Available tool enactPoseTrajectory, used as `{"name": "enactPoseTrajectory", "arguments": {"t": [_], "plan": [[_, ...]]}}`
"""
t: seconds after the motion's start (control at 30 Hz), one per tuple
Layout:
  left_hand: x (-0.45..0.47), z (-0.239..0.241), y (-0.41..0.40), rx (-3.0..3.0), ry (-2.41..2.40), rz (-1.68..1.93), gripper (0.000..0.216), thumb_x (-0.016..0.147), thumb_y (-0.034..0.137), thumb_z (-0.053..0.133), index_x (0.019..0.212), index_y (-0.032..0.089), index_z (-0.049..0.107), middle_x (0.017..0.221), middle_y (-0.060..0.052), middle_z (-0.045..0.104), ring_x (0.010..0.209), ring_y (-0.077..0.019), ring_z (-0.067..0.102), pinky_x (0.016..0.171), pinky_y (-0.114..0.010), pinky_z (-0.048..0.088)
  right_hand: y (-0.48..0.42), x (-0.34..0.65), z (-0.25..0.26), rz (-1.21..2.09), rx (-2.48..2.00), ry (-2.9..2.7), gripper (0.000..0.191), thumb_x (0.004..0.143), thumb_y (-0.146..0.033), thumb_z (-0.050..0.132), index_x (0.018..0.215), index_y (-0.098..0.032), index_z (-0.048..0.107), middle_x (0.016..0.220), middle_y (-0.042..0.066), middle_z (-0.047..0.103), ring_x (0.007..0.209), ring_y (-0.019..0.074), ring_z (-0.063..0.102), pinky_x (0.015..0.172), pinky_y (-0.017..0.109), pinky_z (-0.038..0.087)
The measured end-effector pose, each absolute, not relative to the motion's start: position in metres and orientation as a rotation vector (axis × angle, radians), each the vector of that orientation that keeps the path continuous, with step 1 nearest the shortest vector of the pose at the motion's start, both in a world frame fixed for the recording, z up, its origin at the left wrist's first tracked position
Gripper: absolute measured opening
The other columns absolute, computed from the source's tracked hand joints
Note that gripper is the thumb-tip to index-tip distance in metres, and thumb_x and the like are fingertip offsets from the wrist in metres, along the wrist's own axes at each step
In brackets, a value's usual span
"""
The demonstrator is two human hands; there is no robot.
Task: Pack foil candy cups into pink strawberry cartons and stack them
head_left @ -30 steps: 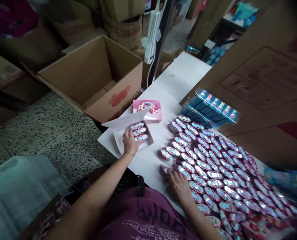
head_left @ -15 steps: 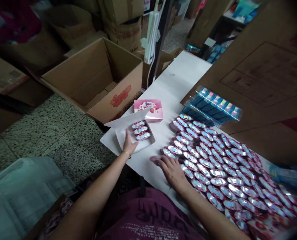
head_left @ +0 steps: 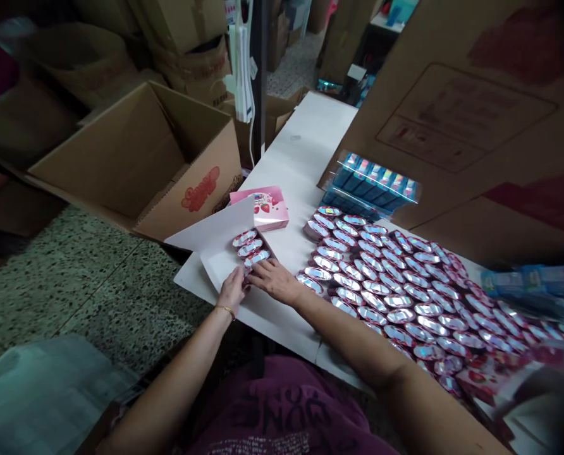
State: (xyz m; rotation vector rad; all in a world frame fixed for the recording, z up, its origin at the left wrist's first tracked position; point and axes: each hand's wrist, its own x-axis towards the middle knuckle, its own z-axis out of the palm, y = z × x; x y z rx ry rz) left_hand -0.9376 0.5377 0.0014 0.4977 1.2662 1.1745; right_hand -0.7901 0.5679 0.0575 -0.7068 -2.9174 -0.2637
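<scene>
A white-lined carton (head_left: pixel 212 260) lies with its lid (head_left: pixel 210 225) raised, and three shiny oval-topped packs (head_left: pixel 250 247) stand in a row inside it. My left hand (head_left: pixel 232 291) is at the carton's near side, its fingers curled and what they grip hidden. My right hand (head_left: pixel 273 282) reaches over the near right corner, fingers closed on another oval-topped pack, mostly covered by the hands. The two hands' fingertips almost meet there. Just behind stands a closed pink box (head_left: pixel 275 215) with strawberry pictures.
Many upright oval-topped packs (head_left: pixel 400 300) cover the right of the white table (head_left: pixel 305 148). Blue packs in clear plastic (head_left: pixel 374 183) stand behind them, against a large cardboard box (head_left: pixel 453 126). An open cardboard box (head_left: pixel 187 189) is at the table's left, above the speckled floor (head_left: pixel 106 284).
My right hand has carried a pack left from beside the packs to the open carton. My left hand has shifted toward the carton's near side. The view has turned right.
</scene>
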Motion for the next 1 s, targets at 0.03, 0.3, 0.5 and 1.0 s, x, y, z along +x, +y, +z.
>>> {"name": "enactPoseTrajectory", "arguments": {"t": [0.03,0.3,0.5,1.0], "plan": [[-0.933,0.004,0.540,0.472,1.216,1.183,0.049,0.076,0.055,0.053,0.107,0.016,0.055,0.107,-0.011,0.060,0.085,-0.0143,0.061,0.069,-0.025,0.049,0.567,-0.791,0.057,-0.257,-0.726,-2.910,0.026,0.093,-0.023,0.033,0.111,-0.021,0.051,0.106,0.007,0.052,0.094,0.0187,0.042,0.079,0.034,0.033],[-0.924,0.010,0.536,0.356,1.210,1.238,0.047,0.081,0.055,0.045,0.101,0.014,0.058,0.096,-0.009,0.064,0.087,-0.0147,0.061,0.073,-0.026,0.049,0.562,-0.792,0.050,-0.188,-0.675,-2.903,0.023,0.092,-0.023,0.036,0.106,-0.021,0.054,0.106,0.006,0.053,0.094,0.0185,0.043,0.075,0.033,0.034],[-0.915,-0.003,0.536,0.368,1.182,1.287,0.039,0.086,0.047,0.042,0.108,0.018,0.055,0.113,-0.008,0.060,0.106,-0.0157,0.055,0.088,-0.029,0.045,0.575,-0.791,0.027,-0.201,-0.681,-2.890,0.022,0.091,-0.021,0.039,0.106,-0.017,0.055,0.107,0.007,0.055,0.098,0.0177,0.046,0.083,0.035,0.037],[-0.854,-0.018,0.517,1.130,1.241,1.089,0.065,0.068,0.016,0.058,0.130,0.016,0.038,0.137,-0.013,0.039,0.127,-0.0251,0.036,0.104,-0.039,0.032,0.504,-0.684,-0.015,-0.289,-1.924,-2.348,0.076,0.084,-0.054,0.042,0.138,-0.002,0.026,0.145,0.021,0.020,0.134,0.0351,0.010,0.105,0.052,0.016]]}}
